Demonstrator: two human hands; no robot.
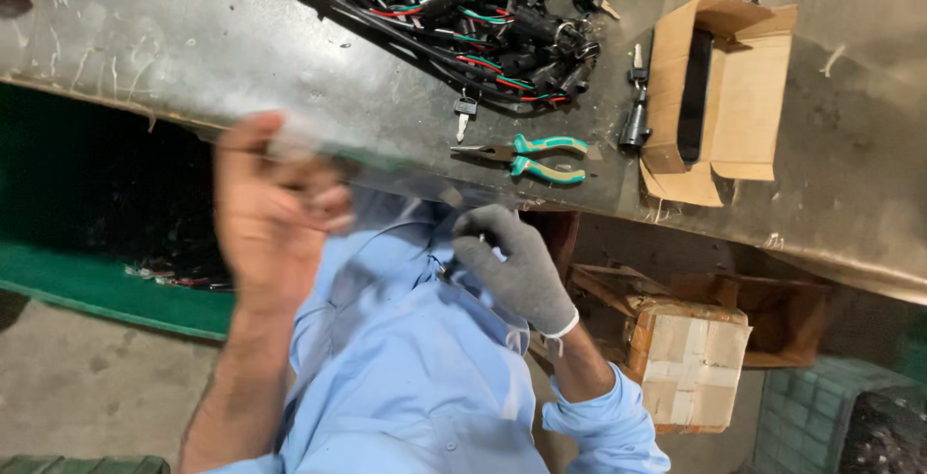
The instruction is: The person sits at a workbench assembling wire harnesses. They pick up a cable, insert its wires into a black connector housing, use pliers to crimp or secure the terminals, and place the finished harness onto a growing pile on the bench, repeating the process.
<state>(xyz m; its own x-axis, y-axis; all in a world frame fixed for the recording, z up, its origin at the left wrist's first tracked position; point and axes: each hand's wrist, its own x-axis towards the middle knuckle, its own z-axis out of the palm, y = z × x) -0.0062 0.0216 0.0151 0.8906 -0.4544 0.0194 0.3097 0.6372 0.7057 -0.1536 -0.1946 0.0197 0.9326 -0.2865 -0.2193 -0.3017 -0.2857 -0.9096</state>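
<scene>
A clear plastic bag [386, 180], thin and see-through, hangs stretched between my two hands just below the near edge of the workbench, over my light blue shirt [406, 368]. My left hand [266, 213] is bare and motion-blurred; its fingers look curled onto the bag's upper left corner, grasping the film, though the blur hides the exact pinch. My right hand [517, 266], in a grey knit glove, is clenched at the bag's lower right side, and a small dark part [483, 238] shows at its fingertips; whether that part sits inside the film I cannot tell. Beyond the bag, on the scratched grey metal workbench [193, 40], green-handled pliers [526, 157] lie near the edge, a small key [464, 113] just beside them to the left. Further back lies a heap of black wiring harnesses [463, 20] with red and green leads. To the right an open cardboard box [724, 97] holds a black insert, a black switch part [635, 112] touching its left flap. Below the bench, a taped carton [690, 363] sits on brown boxes; a green bin [106, 281] lies left, on a concrete floor.
</scene>
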